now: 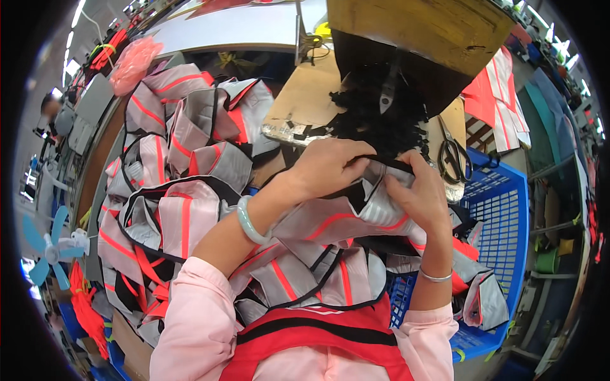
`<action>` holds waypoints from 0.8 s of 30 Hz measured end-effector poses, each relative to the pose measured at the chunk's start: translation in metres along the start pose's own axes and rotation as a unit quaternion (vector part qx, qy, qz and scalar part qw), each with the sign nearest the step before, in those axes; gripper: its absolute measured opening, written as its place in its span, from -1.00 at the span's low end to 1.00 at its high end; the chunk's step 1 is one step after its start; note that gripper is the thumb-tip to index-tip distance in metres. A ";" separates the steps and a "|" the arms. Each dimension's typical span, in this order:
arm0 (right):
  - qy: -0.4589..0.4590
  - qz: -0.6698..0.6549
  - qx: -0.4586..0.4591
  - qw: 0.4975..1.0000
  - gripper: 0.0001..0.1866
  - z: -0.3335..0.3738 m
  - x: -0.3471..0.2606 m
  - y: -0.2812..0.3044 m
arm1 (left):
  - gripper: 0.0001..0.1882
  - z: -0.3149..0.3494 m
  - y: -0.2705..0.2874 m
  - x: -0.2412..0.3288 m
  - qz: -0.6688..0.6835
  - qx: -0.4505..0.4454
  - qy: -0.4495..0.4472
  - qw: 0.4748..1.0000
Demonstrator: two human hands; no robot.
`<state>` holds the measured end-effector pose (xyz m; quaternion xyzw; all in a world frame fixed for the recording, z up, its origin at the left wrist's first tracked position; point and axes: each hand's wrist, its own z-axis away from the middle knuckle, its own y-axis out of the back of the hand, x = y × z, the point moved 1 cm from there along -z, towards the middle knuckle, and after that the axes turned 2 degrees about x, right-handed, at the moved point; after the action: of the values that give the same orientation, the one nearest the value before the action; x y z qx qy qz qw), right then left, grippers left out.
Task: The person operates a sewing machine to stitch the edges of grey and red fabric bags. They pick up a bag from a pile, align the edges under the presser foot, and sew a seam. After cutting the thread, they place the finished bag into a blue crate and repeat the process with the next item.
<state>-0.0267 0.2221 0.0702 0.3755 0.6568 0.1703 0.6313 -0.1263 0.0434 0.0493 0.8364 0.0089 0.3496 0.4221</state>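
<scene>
In the head view, a strip of cloth (337, 209) is sitting just right of the centre of the frame, hanging between the person's two hands. It is showing a silver-grey face with a bright orange-red stripe running along it and black edging along its upper border; it is looking soft and creased, and is folding over near the fingers. Its long axis is running roughly left to right across the frame, bowing as it goes, with the black edge facing the top and the striped part sagging toward the bottom. Which end is its front, I cannot tell.

The left hand (327, 168) is pinching the black edge between thumb and fingers, and the right hand (419, 193) is gripping the folded part close beside it.

More striped cloth is lying heaped in a pile (171, 152) at the left of the frame. Black scraps (375, 120) are covering part of the table (302, 95) at the upper centre, scissors (452, 155) are resting to their right, and a blue basket (502, 235) is standing at the right.
</scene>
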 end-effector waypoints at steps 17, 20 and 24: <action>-0.041 -0.232 0.002 0.972 -0.65 -0.060 0.042 -0.037 | -0.64 -0.079 0.028 -0.041 0.067 -0.234 0.103 0.965; -0.056 -0.258 -0.009 0.964 -0.64 -0.068 0.041 -0.035 | -0.59 -0.086 0.028 -0.049 0.075 -0.248 0.122 0.958; -0.068 -0.267 -0.028 0.961 -0.66 -0.077 0.045 -0.032 | -0.58 -0.092 0.024 -0.055 0.078 -0.244 0.156 0.954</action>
<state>-0.1062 0.2522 0.0270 0.1800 0.6837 -0.0120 0.7072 -0.2291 0.0749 0.0714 0.6407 -0.0765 0.4994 0.5781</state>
